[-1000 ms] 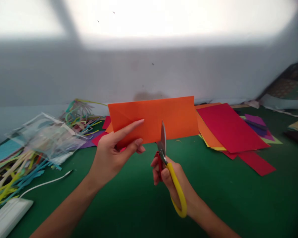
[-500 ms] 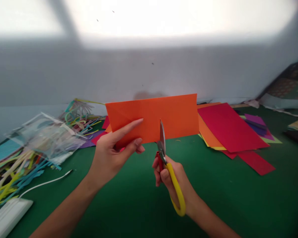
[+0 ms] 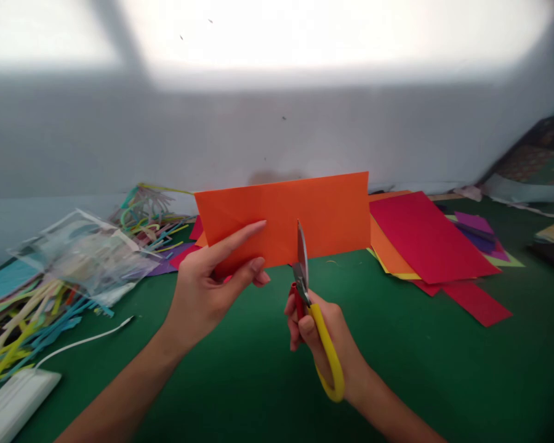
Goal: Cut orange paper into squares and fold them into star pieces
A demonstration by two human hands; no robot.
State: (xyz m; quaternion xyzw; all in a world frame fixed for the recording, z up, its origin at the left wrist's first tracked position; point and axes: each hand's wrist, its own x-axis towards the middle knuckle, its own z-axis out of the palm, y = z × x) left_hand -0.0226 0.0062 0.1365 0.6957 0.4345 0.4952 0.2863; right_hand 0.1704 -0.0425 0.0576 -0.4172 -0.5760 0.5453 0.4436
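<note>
An orange paper (image 3: 332, 212) is held upright above the green table, its long side running left to right. My left hand (image 3: 212, 289) pinches its lower left part, index finger stretched across the front and thumb below. Wrapped round the yellow and red handles of the scissors (image 3: 327, 351) is my right hand (image 3: 335, 329), low in the centre. One blade shows in front of the paper near its middle, pointing up; the other blade is hidden behind the paper.
Red sheets (image 3: 434, 237) overlap orange and yellow ones on the right, near purple pieces (image 3: 480, 227). Coloured strips (image 3: 37, 320) and a clear plastic bag (image 3: 92, 252) lie left. A white power strip (image 3: 18, 406) with a cable sits at the lower left.
The right end of the orange paper has risen very slightly. Both hands and the scissors are nearly where they were.
</note>
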